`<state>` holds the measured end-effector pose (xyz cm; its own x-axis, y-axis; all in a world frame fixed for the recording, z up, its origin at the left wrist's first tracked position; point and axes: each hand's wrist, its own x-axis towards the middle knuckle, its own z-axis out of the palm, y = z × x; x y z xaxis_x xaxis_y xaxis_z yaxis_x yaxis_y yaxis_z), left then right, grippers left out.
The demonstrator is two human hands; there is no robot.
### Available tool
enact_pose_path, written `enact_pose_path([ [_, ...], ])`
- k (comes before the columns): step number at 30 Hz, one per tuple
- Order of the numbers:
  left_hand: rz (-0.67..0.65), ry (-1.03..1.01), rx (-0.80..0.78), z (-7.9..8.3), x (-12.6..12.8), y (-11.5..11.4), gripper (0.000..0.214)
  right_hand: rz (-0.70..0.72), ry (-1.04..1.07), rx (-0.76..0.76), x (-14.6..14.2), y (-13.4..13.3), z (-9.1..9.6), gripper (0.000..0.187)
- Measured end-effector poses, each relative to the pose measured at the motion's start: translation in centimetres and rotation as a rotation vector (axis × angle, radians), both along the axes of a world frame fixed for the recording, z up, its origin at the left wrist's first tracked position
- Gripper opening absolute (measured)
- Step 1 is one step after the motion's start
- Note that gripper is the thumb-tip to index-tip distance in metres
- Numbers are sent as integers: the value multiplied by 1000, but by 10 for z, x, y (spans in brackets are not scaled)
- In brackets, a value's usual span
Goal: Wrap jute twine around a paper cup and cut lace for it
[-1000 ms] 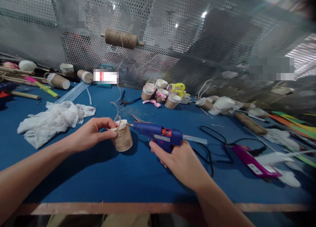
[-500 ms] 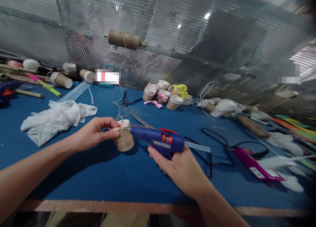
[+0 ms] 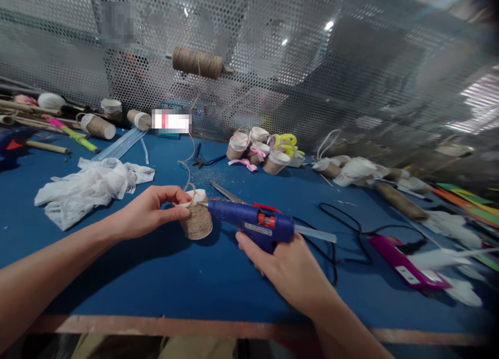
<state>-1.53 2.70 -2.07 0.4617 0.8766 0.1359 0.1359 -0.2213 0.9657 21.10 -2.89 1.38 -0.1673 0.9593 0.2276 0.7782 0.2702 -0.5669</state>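
My left hand (image 3: 159, 208) pinches the rim of a small paper cup (image 3: 198, 225) wrapped in brown twine. The cup tilts a little above or against the blue tabletop; I cannot tell if it touches. In my right hand (image 3: 288, 265) is a blue glue gun (image 3: 249, 221), its nozzle at the cup's upper side, close to the rim. A clear glue stick (image 3: 315, 232) sticks out of the gun's back. Loose twine (image 3: 187, 169) runs from the cup up toward a twine spool (image 3: 197, 63) on the mesh panel. Scissors (image 3: 224, 191) with red handles lie behind the gun.
White lace (image 3: 93, 187) lies crumpled at left, near clear glue sticks (image 3: 120, 143). Finished-looking cups (image 3: 276, 162) with pink bows stand at the back, beside dark pliers (image 3: 198, 158). A purple power strip (image 3: 409, 265) and black cord (image 3: 351, 218) are at right. The table's front edge (image 3: 195, 327) is brown.
Almost nothing differs. The glue gun stays at the cup's upper side, and both hands keep their holds; the whole view has shifted slightly.
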Motion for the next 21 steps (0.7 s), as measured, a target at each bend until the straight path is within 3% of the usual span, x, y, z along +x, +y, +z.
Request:
enact_pose_path([
  [8,-5,-11,-18,-1,0,0,15,-15,-25,-18,7,0,-1,25],
  [21,13,-12,-30,0,1,0,17,8,-2,-2,-1,-3,2,17],
])
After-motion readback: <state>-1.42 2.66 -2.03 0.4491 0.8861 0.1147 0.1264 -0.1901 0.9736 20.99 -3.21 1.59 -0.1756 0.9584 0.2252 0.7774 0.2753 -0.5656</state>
